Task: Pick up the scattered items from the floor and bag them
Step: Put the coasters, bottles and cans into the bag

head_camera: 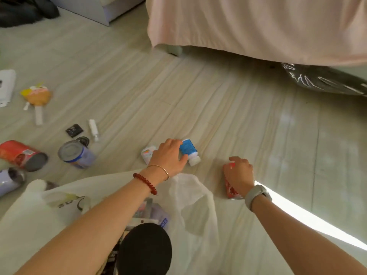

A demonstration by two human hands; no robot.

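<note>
Bag [190, 215], white and thin, lies open on the floor [218, 108] under both forearms, with packets inside. Just beyond it, the left hand [168, 155] curls its fingers round a blue bottle [188, 150] lying on its side, a small white packet [147, 153] beside the hand. The right hand [239, 173] grips a red can [229, 187] lying on the floor. Farther left lie two tins [76, 154], a red tube [21, 155] and a fan [36, 98].

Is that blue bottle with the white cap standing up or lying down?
Lying down. The blue bottle rests on its side on the floor, white cap toward the camera, with the left hand gripping it.
</note>
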